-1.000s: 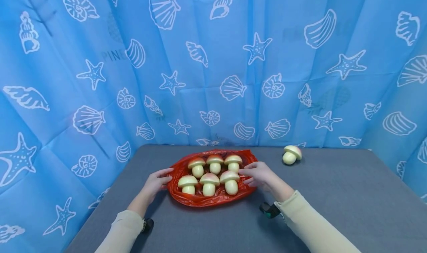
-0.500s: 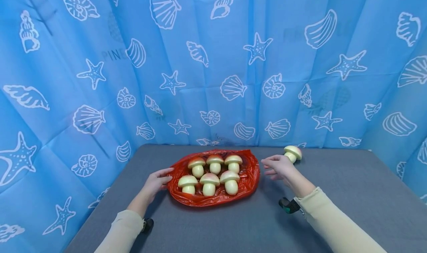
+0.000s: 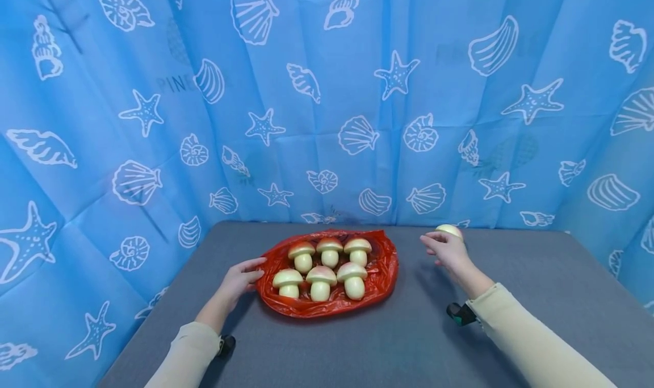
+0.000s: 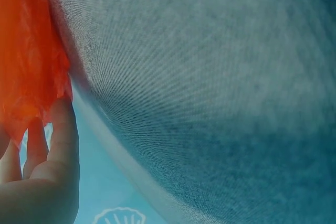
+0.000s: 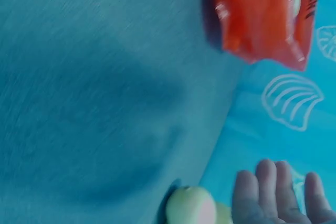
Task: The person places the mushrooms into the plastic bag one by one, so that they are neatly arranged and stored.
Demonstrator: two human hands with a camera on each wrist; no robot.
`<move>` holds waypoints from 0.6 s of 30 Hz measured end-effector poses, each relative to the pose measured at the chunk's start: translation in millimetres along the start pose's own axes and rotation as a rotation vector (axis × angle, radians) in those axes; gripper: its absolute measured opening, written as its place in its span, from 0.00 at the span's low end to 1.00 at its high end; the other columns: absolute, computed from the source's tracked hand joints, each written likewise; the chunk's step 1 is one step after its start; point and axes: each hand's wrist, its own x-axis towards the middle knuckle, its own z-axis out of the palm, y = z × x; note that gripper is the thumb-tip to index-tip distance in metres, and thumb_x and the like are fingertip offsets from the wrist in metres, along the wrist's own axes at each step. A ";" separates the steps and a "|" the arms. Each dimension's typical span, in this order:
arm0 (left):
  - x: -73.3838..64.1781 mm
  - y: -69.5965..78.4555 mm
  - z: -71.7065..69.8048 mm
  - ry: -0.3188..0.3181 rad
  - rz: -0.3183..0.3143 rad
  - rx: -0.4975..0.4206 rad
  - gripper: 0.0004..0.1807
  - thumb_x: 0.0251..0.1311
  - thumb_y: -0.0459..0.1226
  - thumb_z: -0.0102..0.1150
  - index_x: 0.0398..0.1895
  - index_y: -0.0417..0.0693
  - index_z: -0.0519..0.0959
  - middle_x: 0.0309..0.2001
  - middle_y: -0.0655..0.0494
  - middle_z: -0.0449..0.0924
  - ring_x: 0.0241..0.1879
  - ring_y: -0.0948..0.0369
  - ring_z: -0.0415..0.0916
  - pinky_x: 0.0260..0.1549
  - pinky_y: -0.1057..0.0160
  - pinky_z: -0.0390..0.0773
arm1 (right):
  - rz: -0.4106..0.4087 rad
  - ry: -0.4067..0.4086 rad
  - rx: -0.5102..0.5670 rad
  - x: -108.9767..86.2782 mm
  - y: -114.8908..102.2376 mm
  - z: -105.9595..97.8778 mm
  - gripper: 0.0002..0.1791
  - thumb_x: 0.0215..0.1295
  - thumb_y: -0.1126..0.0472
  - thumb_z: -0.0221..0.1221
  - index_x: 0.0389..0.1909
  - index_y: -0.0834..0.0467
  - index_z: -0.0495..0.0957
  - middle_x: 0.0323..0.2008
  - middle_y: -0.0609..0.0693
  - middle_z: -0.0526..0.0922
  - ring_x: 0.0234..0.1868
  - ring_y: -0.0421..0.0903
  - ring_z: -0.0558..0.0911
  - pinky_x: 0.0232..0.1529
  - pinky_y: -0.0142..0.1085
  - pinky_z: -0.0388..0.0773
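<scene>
A red plastic bag [image 3: 380, 288] lies spread out on the grey table, holding several toy mushrooms [image 3: 321, 290] in two rows. At its left rim is my left hand [image 3: 239, 280], whose nearly straight fingers touch the plastic. The left wrist view shows fingers [image 4: 63, 129] against the bag's edge [image 4: 31, 66]. My right hand [image 3: 452, 254] is in the air right of the bag, in front of one loose mushroom [image 3: 451, 229]. In the right wrist view its fingers [image 5: 266, 182] are extended beside the pale mushroom cap [image 5: 189, 205], with a gap between.
The grey table [image 3: 327, 354] ends at the back against a blue curtain [image 3: 327, 104] printed with white shells and starfish. Dark wrist devices [image 3: 460, 314] sit under both sleeves.
My right hand has let go of the bag's right rim and moved right to the loose mushroom, which it now partly hides. The left hand has stayed at the bag.
</scene>
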 end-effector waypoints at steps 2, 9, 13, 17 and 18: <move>0.2 0.0 -0.2 0.001 -0.001 0.001 0.22 0.70 0.35 0.49 0.67 0.40 0.70 0.67 0.36 0.63 0.60 0.44 0.68 0.53 0.49 0.75 | -0.040 0.028 -0.003 4.0 3.5 -2.2 0.29 0.72 0.53 0.52 0.62 0.72 0.65 0.56 0.67 0.72 0.50 0.56 0.76 0.42 0.44 0.76; 0.7 0.2 -0.5 -0.001 -0.011 -0.003 0.23 0.70 0.35 0.49 0.67 0.40 0.69 0.68 0.36 0.62 0.61 0.43 0.67 0.54 0.47 0.74 | -0.074 0.099 0.010 15.2 12.9 -11.5 0.33 0.74 0.53 0.49 0.70 0.71 0.56 0.66 0.72 0.59 0.66 0.65 0.62 0.61 0.53 0.67; 1.7 -0.5 -0.4 0.000 -0.009 -0.008 0.23 0.70 0.35 0.49 0.67 0.40 0.69 0.68 0.36 0.63 0.60 0.44 0.67 0.54 0.48 0.74 | -0.073 0.147 0.033 21.6 17.0 -17.4 0.36 0.74 0.55 0.50 0.73 0.69 0.50 0.70 0.73 0.53 0.70 0.66 0.56 0.65 0.54 0.62; 2.0 -1.7 0.1 0.003 -0.007 -0.008 0.22 0.70 0.35 0.50 0.66 0.40 0.70 0.68 0.36 0.63 0.60 0.44 0.68 0.53 0.48 0.75 | -0.072 0.153 0.024 28.2 22.7 -23.9 0.39 0.73 0.54 0.51 0.75 0.67 0.45 0.73 0.71 0.45 0.72 0.65 0.51 0.67 0.55 0.57; 2.0 -2.0 0.2 0.005 -0.008 -0.007 0.22 0.70 0.35 0.50 0.66 0.40 0.70 0.67 0.36 0.63 0.60 0.44 0.68 0.53 0.48 0.75 | -0.074 0.149 0.014 30.0 24.4 -25.5 0.39 0.73 0.54 0.51 0.75 0.66 0.44 0.74 0.70 0.44 0.73 0.65 0.50 0.68 0.55 0.57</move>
